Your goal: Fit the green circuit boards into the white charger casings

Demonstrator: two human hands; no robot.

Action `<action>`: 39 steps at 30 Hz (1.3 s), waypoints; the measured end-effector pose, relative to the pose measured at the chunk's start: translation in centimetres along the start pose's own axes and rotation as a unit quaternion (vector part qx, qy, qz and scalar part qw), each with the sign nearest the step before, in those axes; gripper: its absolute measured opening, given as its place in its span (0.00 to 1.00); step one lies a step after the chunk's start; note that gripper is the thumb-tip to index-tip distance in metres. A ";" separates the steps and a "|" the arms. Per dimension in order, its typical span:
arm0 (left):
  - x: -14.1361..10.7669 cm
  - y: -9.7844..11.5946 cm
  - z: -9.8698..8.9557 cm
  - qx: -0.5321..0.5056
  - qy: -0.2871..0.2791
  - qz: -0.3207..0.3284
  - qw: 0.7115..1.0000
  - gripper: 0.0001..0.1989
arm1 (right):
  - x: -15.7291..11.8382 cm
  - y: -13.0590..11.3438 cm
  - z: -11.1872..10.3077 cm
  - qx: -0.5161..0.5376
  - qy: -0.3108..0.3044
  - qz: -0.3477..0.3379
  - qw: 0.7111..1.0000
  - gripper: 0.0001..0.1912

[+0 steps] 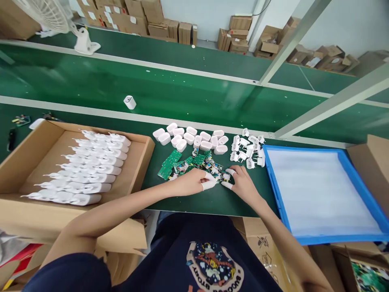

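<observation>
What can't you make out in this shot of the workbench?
All in the head view:
- Left fingertips: whether they grip a board or only touch the pile; too small.
- Circuit boards: how many; they overlap, and the hands cover some.
- White housings: most insides; too small.
- Box at lower right: its full contents; cut off by the picture's edge.
- Dark object at far left: what it is; too small.

Glossy white plastic housings (205,145) — brown cardboard box (147,162)
</observation>
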State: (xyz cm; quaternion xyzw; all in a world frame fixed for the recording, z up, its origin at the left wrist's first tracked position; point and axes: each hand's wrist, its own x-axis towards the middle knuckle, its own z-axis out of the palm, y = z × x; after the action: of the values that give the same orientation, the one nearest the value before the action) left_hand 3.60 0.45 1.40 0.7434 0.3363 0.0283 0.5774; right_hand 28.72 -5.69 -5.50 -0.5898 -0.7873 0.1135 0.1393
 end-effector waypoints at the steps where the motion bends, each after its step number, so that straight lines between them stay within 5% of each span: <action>1: 0.2 -0.3 0.1 -0.076 -0.021 -0.011 0.997 0.15 | 0.2 -0.1 -0.4 0.005 -0.006 -0.006 1.000 0.19; 3: 0.4 -1.1 0.4 -0.236 -0.053 -0.036 0.970 0.19 | 0.3 -0.7 -2.0 0.031 -0.015 -0.028 0.999 0.19; 7: 0.1 -2.2 1.3 -0.488 -0.125 -0.058 0.862 0.26 | 0.4 -4.4 -6.6 0.122 -0.031 -0.124 0.984 0.25; 10: -0.4 -2.1 2.0 -0.565 -0.194 -0.032 0.801 0.27 | 1.5 -7.5 -8.8 0.156 -0.082 -0.186 0.967 0.25; 12: -0.7 -1.9 2.1 -0.582 -0.199 -0.008 0.789 0.27 | 2.4 -8.6 -9.2 0.183 -0.097 -0.195 0.959 0.27; 19: -1.0 -1.8 0.8 -0.619 -0.143 0.028 0.772 0.19 | 3.6 -9.2 -8.6 0.184 -0.085 -0.185 0.962 0.27; 25: -1.1 -1.2 1.1 -0.567 -0.092 0.000 0.818 0.20 | 2.7 -10.3 -7.5 0.175 -0.048 -0.130 0.975 0.31; 30: -0.9 -1.1 1.5 -0.531 -0.039 -0.013 0.846 0.19 | 2.3 -11.4 -5.6 0.140 0.012 -0.057 0.988 0.20; 39: -1.0 -1.2 0.9 -0.459 -0.101 0.017 0.883 0.22 | 1.6 -10.7 -7.8 0.294 -0.019 -0.031 0.955 0.20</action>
State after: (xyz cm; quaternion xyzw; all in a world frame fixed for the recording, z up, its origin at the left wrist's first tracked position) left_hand 2.70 -0.73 0.41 0.4000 0.2134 0.1139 0.8840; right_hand 21.50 -7.04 5.63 -0.4960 -0.7395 0.3468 0.2948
